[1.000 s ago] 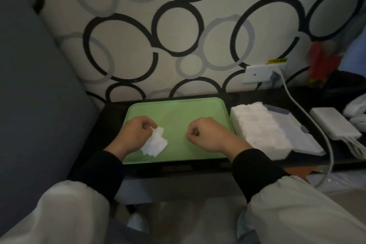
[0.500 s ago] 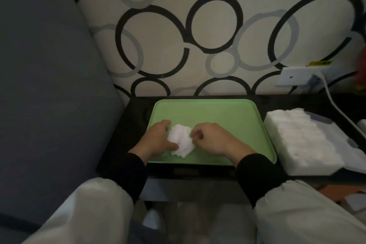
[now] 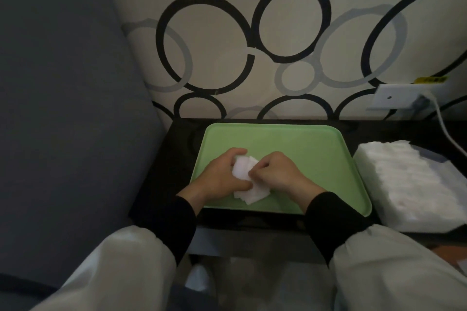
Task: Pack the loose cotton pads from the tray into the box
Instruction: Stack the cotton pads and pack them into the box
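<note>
Both hands meet over a small bunch of loose cotton pads (image 3: 246,171) on the green tray (image 3: 316,154). The tray sits in the middle of the dark surface (image 3: 177,154), and the bunch lies left of the tray's middle, toward the front edge of the surface.

The left hand (image 3: 218,178) cups the bunch from the left. Its fingers (image 3: 238,152) curl over the top of the pads and its thumb lies along the underside, so the pads are gripped between them. The right hand (image 3: 279,174) comes in from the right with its fingers (image 3: 260,165) curled tight, and their tips pinch the right edge of the same bunch. A few pads fan out below the hands and rest flat on the tray.

The box (image 3: 404,219) stands at the right end of the surface, just beside the tray's right rim. It is packed with rows of white pads up to its top.

Behind the surface is a wall papered with black and grey rings. A white wall socket (image 3: 401,96) sits above the back right corner, and a pale cable (image 3: 446,131) runs down from it. A grey upholstered panel (image 3: 63,108) fills the left side.
</note>
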Motion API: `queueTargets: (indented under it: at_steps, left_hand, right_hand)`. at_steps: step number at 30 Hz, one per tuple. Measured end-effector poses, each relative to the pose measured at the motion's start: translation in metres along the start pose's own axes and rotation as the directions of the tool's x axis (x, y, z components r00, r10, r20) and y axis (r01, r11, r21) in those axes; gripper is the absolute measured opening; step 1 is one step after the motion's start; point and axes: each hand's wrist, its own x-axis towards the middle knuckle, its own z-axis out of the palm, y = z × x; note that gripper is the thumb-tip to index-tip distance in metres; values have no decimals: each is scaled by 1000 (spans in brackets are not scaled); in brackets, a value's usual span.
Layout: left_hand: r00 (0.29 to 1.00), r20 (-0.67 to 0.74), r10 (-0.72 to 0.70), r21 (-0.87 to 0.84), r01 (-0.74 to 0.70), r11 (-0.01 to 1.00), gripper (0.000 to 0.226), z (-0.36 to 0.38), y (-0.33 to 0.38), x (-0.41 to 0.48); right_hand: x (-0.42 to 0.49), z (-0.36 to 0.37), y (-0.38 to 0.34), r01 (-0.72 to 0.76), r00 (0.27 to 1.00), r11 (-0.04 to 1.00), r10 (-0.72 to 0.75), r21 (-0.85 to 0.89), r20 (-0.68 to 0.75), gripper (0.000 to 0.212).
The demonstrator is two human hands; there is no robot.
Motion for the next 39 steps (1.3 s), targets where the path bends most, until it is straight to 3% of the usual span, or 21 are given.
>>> queueTargets:
  at_steps: [5,8,11,17,21,24,27,30,34,39]
  left_hand:
    - [979,-200,-32,-79,17,997,29,-1,-6,6]
    - [953,-291,-80,-118,47,992,30,-6,-7,7]
    - [933,-331,-140,-251,56,966,28,-16,-7,9]
    - [911,-271,-312,-559,115,821,20,-27,-4,3]
    - [906,-225,-357,-634,142,760,23,-28,-5,0]
    - [925,-145,-351,-674,167,719,32,-26,-5,-3]
    - [945,-88,-314,-717,159,678,34,-26,1,-6]
    - [961,-30,-275,-755,159,636,26,-29,9,-9]
    - [976,27,-215,-772,157,616,14,-27,15,-12]
    - [948,-13,-319,-749,202,631,21,-22,19,-12]
  right_hand:
    - [-1,-2,-1,39,999,998,-37,58,-33,19]
    - [-2,-4,2,39,998,999,-38,28,-48,17]
    - [-6,-4,3,49,999,999,-49,-8,24,15]
    - [-19,5,-9,6,1000,967,-7,-256,-3,39]
    - [-21,9,-13,14,1000,942,-17,-336,-7,31]
    - [-18,5,-13,40,999,984,-37,-175,23,20]
    - [-17,-5,-14,40,999,989,-41,140,8,13]
    - [-20,-16,-13,-9,1000,909,4,417,13,9]
    - [-24,-23,-13,-46,999,788,24,614,44,20]
    - [-26,-36,-15,7,1000,602,-23,798,8,15]
